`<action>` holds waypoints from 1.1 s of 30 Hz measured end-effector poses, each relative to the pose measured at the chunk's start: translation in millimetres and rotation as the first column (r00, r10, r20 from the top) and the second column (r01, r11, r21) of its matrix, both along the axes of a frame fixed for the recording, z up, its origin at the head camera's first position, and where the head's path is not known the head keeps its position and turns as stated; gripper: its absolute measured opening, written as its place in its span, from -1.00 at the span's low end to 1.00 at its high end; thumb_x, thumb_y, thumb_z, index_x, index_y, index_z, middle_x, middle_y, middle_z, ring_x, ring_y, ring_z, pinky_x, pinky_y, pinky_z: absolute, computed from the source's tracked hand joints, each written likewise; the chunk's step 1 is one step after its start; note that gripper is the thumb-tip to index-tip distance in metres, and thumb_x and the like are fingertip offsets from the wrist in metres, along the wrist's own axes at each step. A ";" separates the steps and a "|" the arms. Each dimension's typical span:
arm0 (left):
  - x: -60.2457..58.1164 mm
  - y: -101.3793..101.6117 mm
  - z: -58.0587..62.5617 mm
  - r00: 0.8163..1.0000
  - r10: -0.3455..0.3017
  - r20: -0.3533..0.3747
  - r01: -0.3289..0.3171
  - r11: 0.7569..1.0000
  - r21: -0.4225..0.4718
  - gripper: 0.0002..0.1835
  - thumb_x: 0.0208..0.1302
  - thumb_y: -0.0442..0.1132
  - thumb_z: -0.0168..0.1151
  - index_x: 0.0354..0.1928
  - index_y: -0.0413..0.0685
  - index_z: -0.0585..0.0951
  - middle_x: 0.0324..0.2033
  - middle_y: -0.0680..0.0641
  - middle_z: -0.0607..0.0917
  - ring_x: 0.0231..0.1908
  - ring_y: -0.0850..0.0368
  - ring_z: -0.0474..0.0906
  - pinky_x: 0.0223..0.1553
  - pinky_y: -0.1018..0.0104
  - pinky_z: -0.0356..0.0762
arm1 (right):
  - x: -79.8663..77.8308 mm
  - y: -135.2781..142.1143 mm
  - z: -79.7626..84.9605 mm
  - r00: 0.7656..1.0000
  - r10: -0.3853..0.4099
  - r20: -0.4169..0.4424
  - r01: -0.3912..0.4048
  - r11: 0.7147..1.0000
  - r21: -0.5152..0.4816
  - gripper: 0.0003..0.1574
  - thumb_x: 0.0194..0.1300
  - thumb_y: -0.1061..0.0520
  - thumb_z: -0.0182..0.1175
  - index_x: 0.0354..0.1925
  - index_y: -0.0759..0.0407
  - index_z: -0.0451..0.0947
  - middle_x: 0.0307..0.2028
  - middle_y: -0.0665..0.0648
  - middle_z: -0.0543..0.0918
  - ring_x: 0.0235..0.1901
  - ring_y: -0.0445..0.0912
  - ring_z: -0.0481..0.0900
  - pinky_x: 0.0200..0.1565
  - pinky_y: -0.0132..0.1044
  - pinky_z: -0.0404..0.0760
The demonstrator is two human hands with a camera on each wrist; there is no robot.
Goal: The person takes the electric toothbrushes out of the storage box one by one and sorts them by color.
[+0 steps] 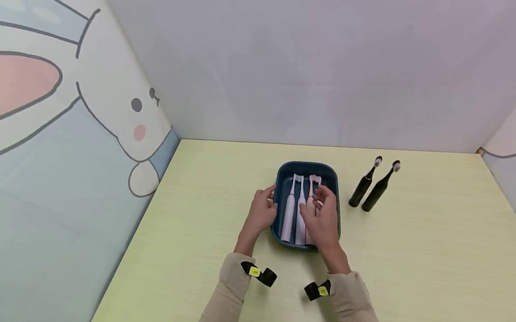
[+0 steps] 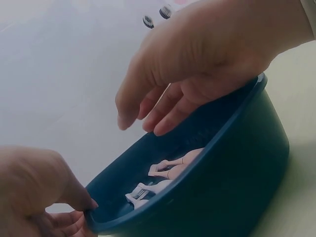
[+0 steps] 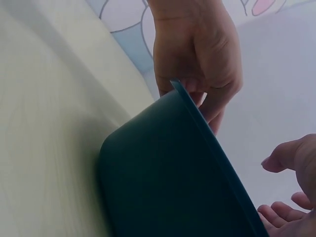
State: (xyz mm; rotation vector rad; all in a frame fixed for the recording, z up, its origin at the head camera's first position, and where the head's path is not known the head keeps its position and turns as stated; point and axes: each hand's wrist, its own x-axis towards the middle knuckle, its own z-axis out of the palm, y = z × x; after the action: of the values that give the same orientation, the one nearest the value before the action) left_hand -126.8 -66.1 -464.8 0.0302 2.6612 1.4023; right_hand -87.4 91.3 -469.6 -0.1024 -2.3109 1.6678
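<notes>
A dark blue plastic box (image 1: 281, 184) stands on the table with several electric toothbrushes lying in it. Two are white (image 1: 287, 218), on the left side; pink ones (image 1: 312, 187) lie to their right, partly covered by my right hand. My left hand (image 1: 261, 213) holds the box's left rim between thumb and fingers, as the left wrist view also shows at the rim (image 2: 91, 217). Above the right half of the box hovers my right hand (image 1: 322, 220), fingers loosely bent and nothing between them. In the right wrist view its thumb and fingers are apart.
Two black electric toothbrushes, one (image 1: 361, 190) beside the other (image 1: 378, 192), lie on the table right of the box. The pale yellow-green table (image 1: 209, 187) meets a plain whitish wall (image 1: 322, 74) behind. A rabbit-patterned panel (image 1: 51, 172) borders the left side.
</notes>
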 end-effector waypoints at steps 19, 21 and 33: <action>-1.2 -0.2 -5.4 1.000 -0.010 -0.015 0.010 1.000 0.003 -0.44 0.27 -0.44 0.05 0.34 -0.15 0.36 -0.07 -0.19 0.45 -0.32 0.12 0.47 -0.26 0.27 0.51 | -8.2 -12.1 -3.1 0.955 0.139 0.261 -0.170 0.980 0.103 -0.04 0.19 0.22 0.28 0.40 0.30 -0.02 0.22 0.31 0.28 0.12 0.13 0.39 0.16 0.00 0.47; -1.6 -0.3 -6.0 1.000 -0.009 -0.014 0.009 1.000 0.004 -0.44 0.27 -0.44 0.05 0.34 -0.14 0.36 -0.07 -0.19 0.46 -0.31 0.11 0.47 -0.26 0.27 0.51 | -7.9 -13.8 -2.4 0.945 0.151 0.289 -0.193 0.974 0.123 -0.03 0.19 0.21 0.28 0.40 0.32 -0.02 0.23 0.32 0.29 0.13 0.14 0.40 0.15 0.01 0.47; -1.8 -0.7 -4.4 1.000 -0.012 -0.016 0.012 1.000 0.015 -0.45 0.28 -0.44 0.04 0.34 -0.17 0.36 -0.06 -0.20 0.46 -0.28 0.09 0.49 -0.21 0.22 0.54 | -8.2 -24.1 -3.7 0.928 0.171 0.330 -0.251 0.943 0.217 -0.07 0.23 0.15 0.24 0.40 0.37 0.00 0.26 0.39 0.30 0.14 0.16 0.43 0.10 0.04 0.51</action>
State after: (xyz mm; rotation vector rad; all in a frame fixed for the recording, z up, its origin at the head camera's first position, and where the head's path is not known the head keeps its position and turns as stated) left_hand -128.7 -66.9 -469.2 0.0583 2.6588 1.4242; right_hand -95.6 67.2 -473.2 -0.0606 -2.8457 1.5176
